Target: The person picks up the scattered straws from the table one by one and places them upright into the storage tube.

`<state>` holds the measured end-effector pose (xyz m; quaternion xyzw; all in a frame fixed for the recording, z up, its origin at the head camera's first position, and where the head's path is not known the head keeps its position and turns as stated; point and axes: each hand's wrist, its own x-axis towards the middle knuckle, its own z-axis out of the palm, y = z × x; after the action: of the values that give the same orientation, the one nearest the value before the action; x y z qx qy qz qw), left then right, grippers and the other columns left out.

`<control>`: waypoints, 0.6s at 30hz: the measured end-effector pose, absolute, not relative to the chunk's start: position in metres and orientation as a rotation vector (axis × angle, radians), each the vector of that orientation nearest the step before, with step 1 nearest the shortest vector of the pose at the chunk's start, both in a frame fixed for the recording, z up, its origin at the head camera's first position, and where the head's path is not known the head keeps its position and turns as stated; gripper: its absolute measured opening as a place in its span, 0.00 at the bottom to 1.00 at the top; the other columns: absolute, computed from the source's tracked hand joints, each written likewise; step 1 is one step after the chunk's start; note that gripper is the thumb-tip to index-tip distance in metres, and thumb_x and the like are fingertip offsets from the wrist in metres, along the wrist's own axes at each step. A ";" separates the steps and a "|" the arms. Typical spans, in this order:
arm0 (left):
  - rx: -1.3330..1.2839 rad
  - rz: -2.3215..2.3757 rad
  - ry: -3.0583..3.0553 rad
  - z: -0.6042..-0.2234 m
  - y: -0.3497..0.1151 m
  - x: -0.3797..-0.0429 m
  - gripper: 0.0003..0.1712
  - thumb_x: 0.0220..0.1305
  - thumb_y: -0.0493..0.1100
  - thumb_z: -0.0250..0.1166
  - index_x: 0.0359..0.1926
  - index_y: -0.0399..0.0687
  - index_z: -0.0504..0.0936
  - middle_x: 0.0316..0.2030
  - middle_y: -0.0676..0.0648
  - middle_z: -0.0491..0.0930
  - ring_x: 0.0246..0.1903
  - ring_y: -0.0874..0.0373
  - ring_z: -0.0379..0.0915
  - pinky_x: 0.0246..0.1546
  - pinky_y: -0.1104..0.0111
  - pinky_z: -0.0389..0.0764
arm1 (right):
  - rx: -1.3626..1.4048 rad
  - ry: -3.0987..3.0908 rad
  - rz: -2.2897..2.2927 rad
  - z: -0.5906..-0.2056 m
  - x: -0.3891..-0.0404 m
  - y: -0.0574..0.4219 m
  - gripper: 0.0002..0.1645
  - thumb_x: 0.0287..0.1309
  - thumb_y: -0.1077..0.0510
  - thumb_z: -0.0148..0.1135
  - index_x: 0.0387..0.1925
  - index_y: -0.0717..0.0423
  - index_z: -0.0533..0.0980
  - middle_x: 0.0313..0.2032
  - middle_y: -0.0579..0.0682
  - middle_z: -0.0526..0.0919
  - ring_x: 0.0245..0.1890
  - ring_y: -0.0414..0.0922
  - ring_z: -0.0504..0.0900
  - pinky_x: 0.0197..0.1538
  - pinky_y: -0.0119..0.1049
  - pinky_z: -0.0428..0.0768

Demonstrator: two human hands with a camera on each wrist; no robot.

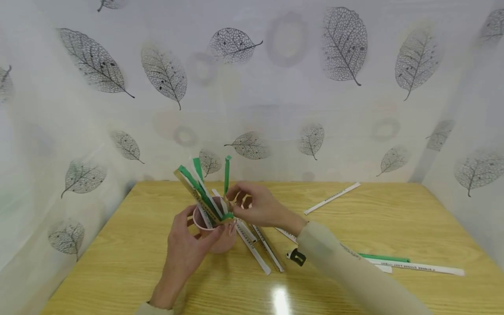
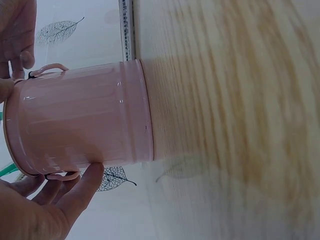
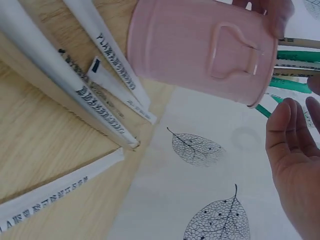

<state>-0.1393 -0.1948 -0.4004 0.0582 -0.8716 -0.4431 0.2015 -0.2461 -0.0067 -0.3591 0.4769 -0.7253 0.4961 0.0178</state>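
Observation:
A pink bucket [image 1: 221, 243] with small side handles stands on the table. My left hand [image 1: 187, 245] grips it near the rim, thumb at the front and fingers at the far side. Several straws lean in the bucket, among them a green straw [image 1: 200, 186] and brown and white paper-wrapped ones. At the bucket's right edge my right hand [image 1: 257, 204] pinches a straw with a green upper end [image 1: 227, 173]; its lower part is mostly hidden by the fingers. The right wrist view shows the right hand [image 3: 295, 150] beside the rim, close to the straw ends.
Paper-wrapped straws [image 1: 252, 249] lie right beside the bucket. Another white-wrapped straw [image 1: 332, 198] lies farther back. At the right, a green straw [image 1: 387, 258] lies among white wrapped straws [image 1: 425, 267]. A leaf-patterned curtain [image 1: 275, 96] borders the wooden table [image 1: 118, 262].

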 end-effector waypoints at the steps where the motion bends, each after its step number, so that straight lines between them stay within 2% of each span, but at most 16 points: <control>1: 0.159 -1.232 -2.436 -0.401 -0.195 -0.139 0.47 0.44 0.63 0.73 0.63 0.54 0.65 0.57 0.49 0.66 0.51 0.52 0.70 0.39 0.67 0.85 | 1.505 -2.237 1.565 -0.357 -0.245 -0.006 0.14 0.49 0.71 0.61 0.40 0.58 0.77 0.36 0.52 0.82 0.31 0.43 0.79 0.28 0.33 0.81; 6: 0.161 -1.222 -2.445 -0.401 -0.195 -0.140 0.47 0.45 0.63 0.73 0.63 0.54 0.64 0.57 0.49 0.66 0.51 0.52 0.70 0.39 0.68 0.85 | 1.592 -2.197 1.541 -0.352 -0.242 -0.002 0.16 0.48 0.75 0.57 0.39 0.61 0.78 0.34 0.55 0.82 0.33 0.48 0.80 0.28 0.35 0.83; 12: 0.176 -1.270 -2.447 -0.402 -0.193 -0.140 0.47 0.44 0.63 0.73 0.63 0.56 0.64 0.57 0.50 0.66 0.52 0.52 0.69 0.40 0.66 0.85 | 1.498 -2.317 1.402 -0.350 -0.249 0.020 0.16 0.51 0.72 0.55 0.40 0.56 0.79 0.36 0.49 0.83 0.34 0.41 0.80 0.32 0.34 0.83; 18: 0.173 -1.245 -2.440 -0.402 -0.196 -0.141 0.47 0.45 0.60 0.74 0.63 0.51 0.64 0.57 0.47 0.67 0.52 0.50 0.71 0.40 0.65 0.85 | 1.381 -2.614 1.070 -0.351 -0.261 0.056 0.11 0.54 0.66 0.57 0.38 0.52 0.80 0.34 0.46 0.84 0.32 0.37 0.79 0.33 0.29 0.81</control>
<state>-0.1405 -0.1959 -0.4021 0.0620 -0.8715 -0.4447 0.1972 -0.2605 0.0561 -0.3513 0.4391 -0.8315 0.3403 -0.0011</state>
